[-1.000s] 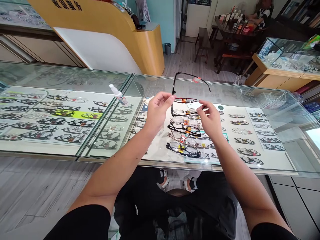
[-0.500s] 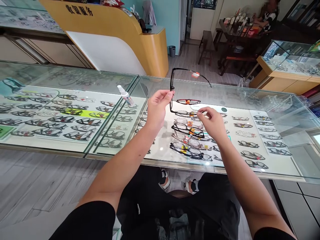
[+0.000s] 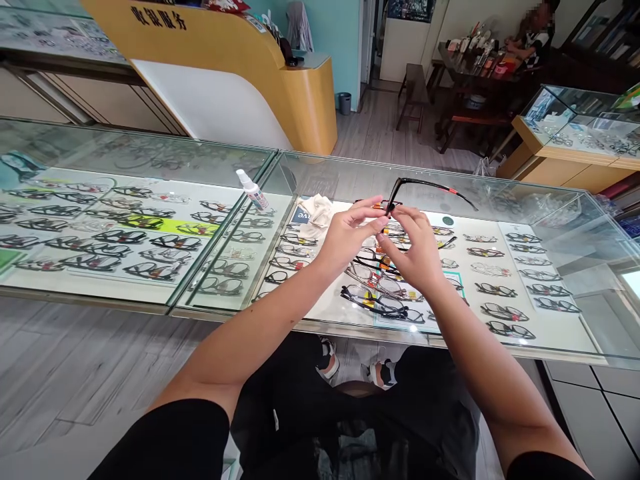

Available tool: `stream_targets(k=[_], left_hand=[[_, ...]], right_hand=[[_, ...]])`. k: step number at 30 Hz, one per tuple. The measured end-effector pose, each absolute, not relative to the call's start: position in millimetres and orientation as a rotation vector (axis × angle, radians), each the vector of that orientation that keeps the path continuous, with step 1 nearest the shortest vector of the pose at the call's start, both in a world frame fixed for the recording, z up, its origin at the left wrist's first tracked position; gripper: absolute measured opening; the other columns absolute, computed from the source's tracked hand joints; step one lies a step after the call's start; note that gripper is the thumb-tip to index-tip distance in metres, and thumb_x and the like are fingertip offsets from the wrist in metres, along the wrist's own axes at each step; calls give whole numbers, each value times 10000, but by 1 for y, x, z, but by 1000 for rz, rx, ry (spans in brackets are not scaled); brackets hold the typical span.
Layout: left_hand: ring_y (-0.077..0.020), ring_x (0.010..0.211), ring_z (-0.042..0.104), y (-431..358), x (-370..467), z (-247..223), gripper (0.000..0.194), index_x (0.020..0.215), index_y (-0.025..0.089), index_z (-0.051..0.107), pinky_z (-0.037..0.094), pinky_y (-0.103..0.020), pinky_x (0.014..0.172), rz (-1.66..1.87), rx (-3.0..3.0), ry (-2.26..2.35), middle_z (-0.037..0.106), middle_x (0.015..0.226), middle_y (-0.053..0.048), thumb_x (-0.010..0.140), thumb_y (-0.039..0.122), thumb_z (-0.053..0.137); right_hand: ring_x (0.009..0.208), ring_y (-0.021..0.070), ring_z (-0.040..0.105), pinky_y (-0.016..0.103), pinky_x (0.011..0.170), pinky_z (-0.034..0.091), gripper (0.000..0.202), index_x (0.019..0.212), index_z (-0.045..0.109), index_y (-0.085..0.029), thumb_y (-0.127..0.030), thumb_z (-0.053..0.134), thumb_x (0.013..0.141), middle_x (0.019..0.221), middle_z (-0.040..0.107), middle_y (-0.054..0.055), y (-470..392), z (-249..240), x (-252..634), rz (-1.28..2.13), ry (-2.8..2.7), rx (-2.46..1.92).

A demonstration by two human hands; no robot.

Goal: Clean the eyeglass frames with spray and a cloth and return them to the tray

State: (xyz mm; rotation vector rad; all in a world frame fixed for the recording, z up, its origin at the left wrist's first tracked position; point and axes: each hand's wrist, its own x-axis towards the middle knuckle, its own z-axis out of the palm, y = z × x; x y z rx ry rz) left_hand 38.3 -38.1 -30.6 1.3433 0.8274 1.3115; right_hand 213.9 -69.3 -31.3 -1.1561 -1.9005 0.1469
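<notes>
Above the counter (image 3: pixel 565 331), the left hand (image 3: pixel 353 233) and right hand (image 3: pixel 414 250) together pinched the glasses (image 3: pixel 394 194), one long temple (image 3: pixel 425 183) pointing rightward.

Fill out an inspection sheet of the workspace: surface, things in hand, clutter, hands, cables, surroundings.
Surface: glass display counter, with display eyeglasses under the glass.
Job's things: black-framed eyeglasses, held above the counter.
Clutter: spray bottle standing and crumpled white cloth lying to the left of the hands.
Hands: left hand pinches the black-framed eyeglasses; right hand touches them, its grip partly hidden.
Cables: nothing seen.
Surroundings: wooden bench and wastebasket beyond; a person far back, right.
</notes>
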Motion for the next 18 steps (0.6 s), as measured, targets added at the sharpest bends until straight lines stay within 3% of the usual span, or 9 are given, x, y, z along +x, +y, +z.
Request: stream_targets(k=[5, 9, 15, 18], left_hand=[[-321, 1494, 611, -39, 37, -31, 221, 1001, 279, 869, 488, -579, 1252, 1237, 1414, 771, 700, 1533, -88, 862, 448, 893], [-296, 1532, 567, -39, 25, -16, 241, 1175, 301, 835, 416, -553, 1307, 1313, 1671, 837, 648, 1591, -77, 970, 416, 780], [-327, 1722, 221, 1, -39, -3, 628, 1525, 330, 557, 284, -539, 1371, 1983, 1561, 1489, 425, 1752, -69, 945, 288, 796], [-301, 1695, 284, 35, -79, -17, 760, 1571, 290, 447, 263, -492, 1381, 2113, 1301, 1890, 401, 1739, -116, 904, 206, 799]], right_hand=[[1190, 350, 728, 582, 1055, 587, 245, 1207, 736, -263, -406, 657, 1025, 1229, 805, 136, -69, -35, 214, 167, -1824, -1138], [1195, 342, 735, 566, 1064, 588, 270, 1222, 768, -250, -406, 656, 1032, 1234, 806, 147, -69, -33, 219, 135, -1794, -1134], [1214, 336, 709, 578, 1106, 566, 340, 1294, 796, -285, -449, 630, 1047, 1251, 794, 135, -63, -34, 234, 80, -1700, -1207], [1239, 333, 696, 587, 1113, 564, 347, 1303, 794, -285, -443, 614, 1052, 1269, 788, 136, -60, -37, 239, 67, -1679, -1211]])
